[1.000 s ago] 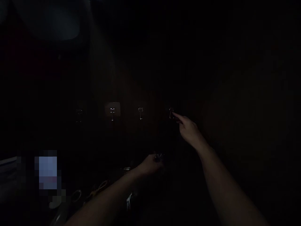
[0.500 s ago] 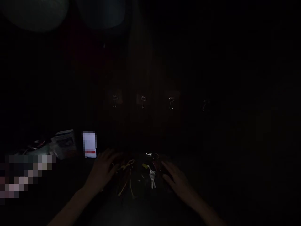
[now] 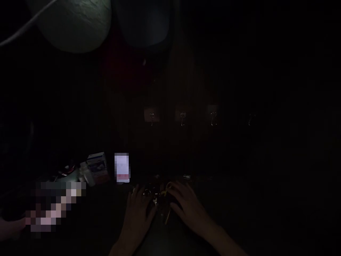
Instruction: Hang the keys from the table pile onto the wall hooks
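"Where were the keys [image 3: 155,201]?"

"Between the left hand [image 3: 138,211] and right hand [image 3: 188,209], near a yellow cord [image 3: 164,193]."

"And the grip?"

"Both were loosely spread; I couldn't tell in the dark if either held anything."

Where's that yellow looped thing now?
In the head view, the yellow looped thing lies low, near the middle, by the fingers of the right hand, with the left hand to its left.

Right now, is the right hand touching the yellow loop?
Cannot tell: in the head view, the right hand borders the yellow loop, but darkness hides any contact or gap.
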The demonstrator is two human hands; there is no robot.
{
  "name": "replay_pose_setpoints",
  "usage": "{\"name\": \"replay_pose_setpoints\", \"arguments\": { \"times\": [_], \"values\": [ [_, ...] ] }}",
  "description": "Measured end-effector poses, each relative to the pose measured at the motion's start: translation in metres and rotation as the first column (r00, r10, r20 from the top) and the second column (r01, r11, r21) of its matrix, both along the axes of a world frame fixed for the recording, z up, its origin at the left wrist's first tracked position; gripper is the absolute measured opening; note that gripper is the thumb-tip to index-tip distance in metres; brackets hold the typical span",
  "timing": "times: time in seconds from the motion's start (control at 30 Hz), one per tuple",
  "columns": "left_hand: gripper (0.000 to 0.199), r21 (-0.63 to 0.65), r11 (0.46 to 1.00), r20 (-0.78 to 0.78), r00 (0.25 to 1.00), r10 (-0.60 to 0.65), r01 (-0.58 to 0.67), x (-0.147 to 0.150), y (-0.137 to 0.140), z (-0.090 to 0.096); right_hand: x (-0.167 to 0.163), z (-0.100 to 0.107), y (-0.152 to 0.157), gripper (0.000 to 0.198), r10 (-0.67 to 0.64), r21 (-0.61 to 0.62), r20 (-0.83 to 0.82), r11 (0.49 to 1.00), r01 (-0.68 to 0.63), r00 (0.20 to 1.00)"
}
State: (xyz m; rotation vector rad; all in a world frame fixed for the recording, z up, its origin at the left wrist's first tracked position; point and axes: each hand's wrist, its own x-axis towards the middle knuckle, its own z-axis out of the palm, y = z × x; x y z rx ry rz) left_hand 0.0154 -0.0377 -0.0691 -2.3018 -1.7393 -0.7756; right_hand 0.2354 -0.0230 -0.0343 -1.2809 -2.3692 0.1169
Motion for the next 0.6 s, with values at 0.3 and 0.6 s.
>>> {"name": "replay_pose_setpoints", "arguments": {
  "times": [0.3, 0.6],
  "values": [
    [0.049, 0.076, 0.996, 0.145, 0.989, 0.032, -0.044, -0.007, 0.004, -0.001, -0.008, -0.002, 0.0, 0.021, -0.087, 0.193, -0.068, 0.976, 0.099, 0.994],
    [0.029, 0.089, 0.961, 0.404, 0.872, -0.275, 0.262, 0.0, -0.006, 0.003, 0.032, -0.02, 0.014, 0.027, -0.239, 0.387, -0.149, 0.879, 0.279, 0.96]
  ]
}}
